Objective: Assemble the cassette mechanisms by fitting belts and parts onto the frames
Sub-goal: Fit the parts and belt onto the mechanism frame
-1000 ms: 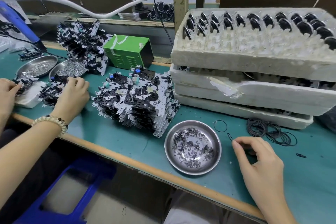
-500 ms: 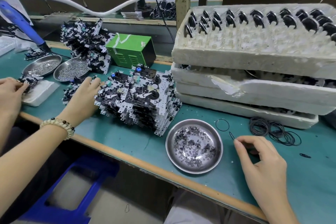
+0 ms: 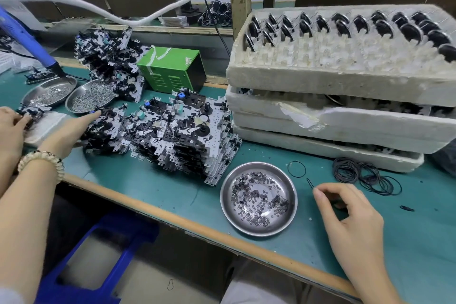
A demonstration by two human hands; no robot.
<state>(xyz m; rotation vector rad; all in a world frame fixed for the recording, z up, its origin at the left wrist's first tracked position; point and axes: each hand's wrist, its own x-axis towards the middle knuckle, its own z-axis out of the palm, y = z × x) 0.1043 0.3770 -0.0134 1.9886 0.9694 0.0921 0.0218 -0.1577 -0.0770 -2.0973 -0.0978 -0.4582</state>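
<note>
Green matting covers a crowded workbench (image 3: 153, 180) with cables and a wooden post behind it. The person's left hand (image 3: 66, 134), a bead bracelet on its wrist, lies with fingers stretched out flat over a small pile of cassette frames (image 3: 108, 131), just beside a taller stack of frames (image 3: 187, 136); it does not look closed on any one frame. Well apart from it, the right hand (image 3: 350, 215) rests on the mat with fingers curled, thumb and forefinger pinching a thin black rubber belt (image 3: 309, 181) whose loop pokes out past the fingertips. A steel dish (image 3: 286, 177) of tiny washers sits between the hands, near the bench edge. Behind the right hand lie a single belt ring (image 3: 296, 168) and a tangled heap of belts (image 3: 357, 171), in front of stacked foam trays (image 3: 333, 76) holding flywheels (image 3: 340, 27). Another hand (image 3: 9, 128) works at the far left edge. The likely risks are these: the frames interlock by their tabs and levers, so lifting one could drag its neighbours and topple the pile; the pinched belt is slight and springy and could slip or flick away; and an arm crossing the bench could knock the dish and scatter the washers over the edge.
</note>
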